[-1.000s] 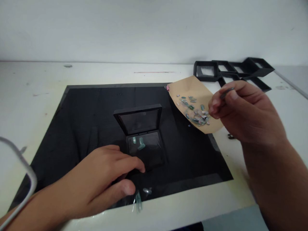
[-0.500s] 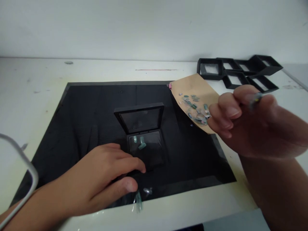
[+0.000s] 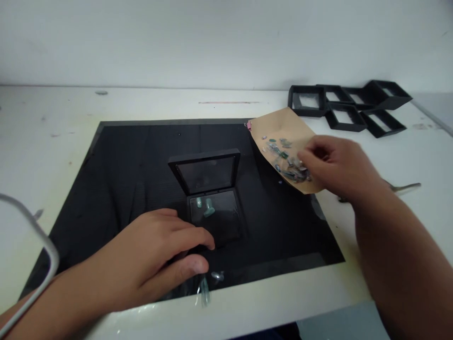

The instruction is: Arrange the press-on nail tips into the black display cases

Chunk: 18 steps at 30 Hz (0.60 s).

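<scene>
My left hand [image 3: 148,264] lies on the black mat [image 3: 123,165], its fingertips pressing the front left corner of a small black display box [image 3: 226,226]. The box's framed lid [image 3: 207,172] stands open, and two small green stones [image 3: 207,208] lie on the clear film inside. My right hand [image 3: 339,167] is over a tan paper [image 3: 283,127], with its fingertips down in a pile of several small green and grey stones [image 3: 283,158]. Whether those fingers hold a stone is hidden. Metal tweezers [image 3: 405,187] lie on the table just right of that hand.
Several empty black box frames [image 3: 347,104] sit at the back right of the white table [image 3: 53,118]. A loose stone and a scrap of clear plastic [image 3: 208,283] lie at the mat's front edge by my left thumb. A wall rises behind.
My right hand has let go of the tweezers, which now lie on the table, and has dropped onto the stone pile. My left hand has stayed at the box.
</scene>
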Each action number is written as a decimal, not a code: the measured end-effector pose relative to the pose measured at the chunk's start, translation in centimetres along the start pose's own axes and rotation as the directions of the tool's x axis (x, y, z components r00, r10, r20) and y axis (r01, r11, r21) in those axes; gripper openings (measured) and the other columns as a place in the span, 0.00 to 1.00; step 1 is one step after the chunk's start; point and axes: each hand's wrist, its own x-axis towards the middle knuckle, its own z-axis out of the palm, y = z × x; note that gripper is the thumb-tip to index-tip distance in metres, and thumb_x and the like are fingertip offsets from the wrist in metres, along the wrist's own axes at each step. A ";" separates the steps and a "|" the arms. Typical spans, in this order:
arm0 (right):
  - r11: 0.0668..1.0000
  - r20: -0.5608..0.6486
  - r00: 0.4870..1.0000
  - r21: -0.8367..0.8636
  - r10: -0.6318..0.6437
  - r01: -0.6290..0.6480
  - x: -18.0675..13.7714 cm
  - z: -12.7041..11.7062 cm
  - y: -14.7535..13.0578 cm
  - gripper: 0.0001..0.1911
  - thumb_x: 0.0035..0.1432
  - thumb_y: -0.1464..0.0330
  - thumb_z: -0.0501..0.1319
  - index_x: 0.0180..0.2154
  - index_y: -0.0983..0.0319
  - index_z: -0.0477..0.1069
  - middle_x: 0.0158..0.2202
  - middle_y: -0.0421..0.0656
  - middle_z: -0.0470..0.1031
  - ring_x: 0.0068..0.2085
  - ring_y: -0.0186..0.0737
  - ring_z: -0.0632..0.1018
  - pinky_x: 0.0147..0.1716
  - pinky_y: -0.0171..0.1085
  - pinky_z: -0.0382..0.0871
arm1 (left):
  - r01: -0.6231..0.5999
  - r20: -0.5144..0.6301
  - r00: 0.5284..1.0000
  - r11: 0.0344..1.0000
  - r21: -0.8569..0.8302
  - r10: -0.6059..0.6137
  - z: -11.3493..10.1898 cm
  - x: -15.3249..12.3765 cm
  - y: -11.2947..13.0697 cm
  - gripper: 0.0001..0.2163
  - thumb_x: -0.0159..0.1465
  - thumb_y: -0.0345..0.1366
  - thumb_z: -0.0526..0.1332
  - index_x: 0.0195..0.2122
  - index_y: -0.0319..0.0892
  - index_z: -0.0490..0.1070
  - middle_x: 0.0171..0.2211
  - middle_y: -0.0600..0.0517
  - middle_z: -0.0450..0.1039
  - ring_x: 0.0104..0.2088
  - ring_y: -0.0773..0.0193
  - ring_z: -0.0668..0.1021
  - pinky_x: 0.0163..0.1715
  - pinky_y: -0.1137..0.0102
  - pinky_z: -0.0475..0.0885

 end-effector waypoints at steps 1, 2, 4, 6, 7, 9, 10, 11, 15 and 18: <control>0.999 0.070 0.998 -0.050 0.008 -0.005 0.1 0.2 0.1 0.09 0.50 0.68 0.69 0.22 0.57 0.73 0.20 0.38 0.72 0.25 0.38 0.69 0.26 0.40 0.57 | 0.003 -0.005 1.000 1.000 0.007 -0.003 0.0 0.0 0.0 0.18 0.80 0.50 0.48 0.51 0.51 0.76 0.38 0.56 0.84 0.31 0.62 0.82 0.35 0.65 0.69; 0.996 0.117 0.993 -0.094 0.017 -0.006 0.2 0.4 0.2 0.06 0.50 0.67 0.69 0.24 0.56 0.74 0.21 0.38 0.73 0.25 0.39 0.70 0.26 0.39 0.58 | 0.003 -0.010 1.000 1.000 0.012 -0.003 0.1 -0.1 0.0 0.18 0.80 0.50 0.48 0.51 0.51 0.76 0.38 0.56 0.84 0.31 0.62 0.82 0.35 0.65 0.69; 0.986 0.157 0.987 -0.165 0.032 -0.005 0.3 0.7 0.3 0.03 0.51 0.64 0.69 0.31 0.55 0.80 0.23 0.38 0.75 0.27 0.40 0.72 0.27 0.39 0.59 | -0.001 -0.009 1.000 1.000 0.017 0.002 0.0 0.0 0.1 0.18 0.80 0.50 0.48 0.51 0.50 0.76 0.37 0.56 0.84 0.31 0.62 0.82 0.35 0.65 0.68; 0.977 0.166 0.985 -0.212 0.044 -0.008 0.4 1.0 0.4 0.10 0.53 0.62 0.69 0.39 0.53 0.83 0.25 0.38 0.76 0.28 0.41 0.72 0.28 0.40 0.59 | -0.007 0.000 1.000 1.000 0.022 0.007 -0.1 0.1 0.2 0.18 0.81 0.51 0.48 0.50 0.50 0.76 0.36 0.57 0.84 0.30 0.63 0.82 0.34 0.65 0.68; 0.975 0.166 0.985 -0.222 0.049 -0.011 0.4 1.1 0.5 0.12 0.54 0.61 0.70 0.41 0.53 0.84 0.26 0.39 0.76 0.28 0.41 0.72 0.28 0.40 0.59 | -0.010 0.004 1.000 1.000 0.024 0.010 -0.1 0.2 0.3 0.18 0.81 0.51 0.48 0.49 0.50 0.75 0.37 0.57 0.85 0.30 0.63 0.81 0.34 0.65 0.68; 0.974 0.171 0.984 -0.227 0.056 -0.016 0.4 1.2 0.6 0.12 0.55 0.60 0.70 0.41 0.53 0.85 0.26 0.39 0.76 0.28 0.41 0.73 0.29 0.41 0.60 | -0.007 0.003 1.000 0.999 0.033 0.007 -0.1 0.2 0.4 0.18 0.81 0.51 0.48 0.49 0.50 0.75 0.38 0.58 0.85 0.30 0.64 0.81 0.35 0.66 0.67; 0.974 0.173 0.983 -0.224 0.058 -0.018 0.5 1.3 0.6 0.10 0.55 0.61 0.70 0.40 0.54 0.85 0.25 0.40 0.76 0.28 0.41 0.73 0.28 0.41 0.60 | -0.004 0.000 1.000 0.999 0.037 0.004 -0.1 0.2 0.4 0.18 0.81 0.51 0.48 0.49 0.50 0.75 0.39 0.58 0.86 0.30 0.64 0.82 0.36 0.66 0.67; 0.976 0.173 0.983 -0.219 0.059 -0.020 0.5 1.3 0.6 0.08 0.55 0.62 0.70 0.38 0.55 0.85 0.25 0.40 0.76 0.28 0.41 0.73 0.28 0.41 0.60 | -0.002 0.000 1.000 0.999 0.038 0.002 0.0 0.2 0.3 0.18 0.81 0.51 0.48 0.50 0.50 0.75 0.40 0.58 0.86 0.31 0.64 0.82 0.36 0.65 0.67; 0.981 0.169 0.984 -0.193 0.062 -0.029 0.6 1.1 0.7 0.02 0.53 0.66 0.71 0.31 0.56 0.84 0.26 0.41 0.78 0.28 0.40 0.74 0.28 0.41 0.61 | 0.004 0.007 1.000 1.000 0.031 -0.004 0.2 0.0 0.1 0.18 0.81 0.50 0.48 0.50 0.50 0.75 0.41 0.58 0.86 0.31 0.65 0.81 0.37 0.65 0.67; 0.990 0.154 0.987 -0.140 0.050 -0.029 0.4 0.7 0.7 0.02 0.53 0.66 0.71 0.31 0.56 0.83 0.26 0.42 0.79 0.28 0.41 0.75 0.29 0.42 0.63 | 0.007 0.000 1.000 1.000 0.026 -0.007 0.2 -0.1 0.1 0.18 0.81 0.50 0.48 0.50 0.51 0.75 0.41 0.58 0.86 0.31 0.64 0.81 0.37 0.65 0.67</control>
